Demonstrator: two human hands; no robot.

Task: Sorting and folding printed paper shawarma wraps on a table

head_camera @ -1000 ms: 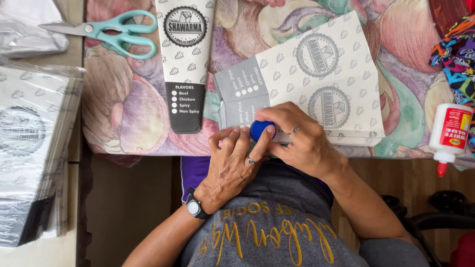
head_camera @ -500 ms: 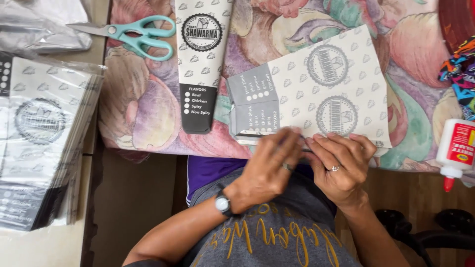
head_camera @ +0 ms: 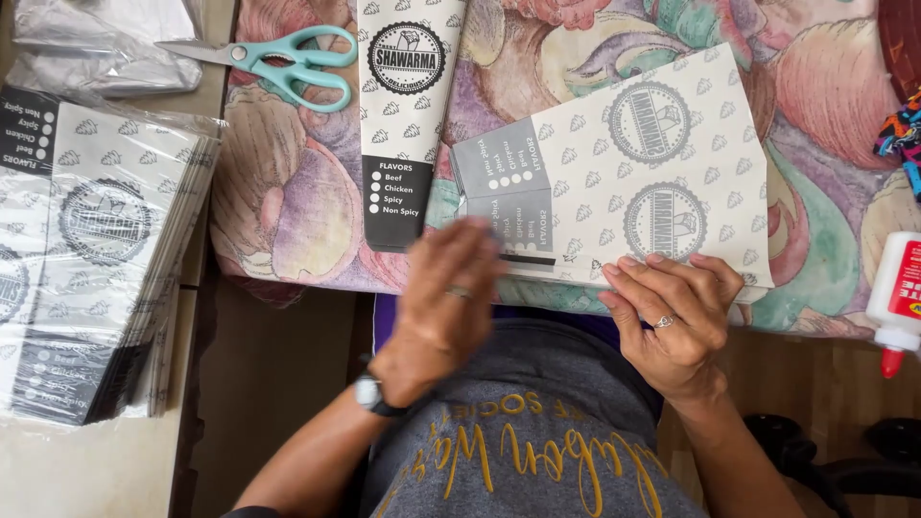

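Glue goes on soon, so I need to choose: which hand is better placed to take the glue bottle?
Right, probably. The right hand lies flat on the printed sheet's near edge, on the side of the glue bottle. The left hand is blurred and farther off.

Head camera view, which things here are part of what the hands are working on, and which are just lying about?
In use:
- flat printed paper sheet, under both hands
- left hand, blurred, on the sheet's near edge
- right hand, pressing the sheet's near edge

Lying about:
- teal scissors
- folded printed sleeve
- wrapped stack of printed sheets
- glue bottle
- floral cloth
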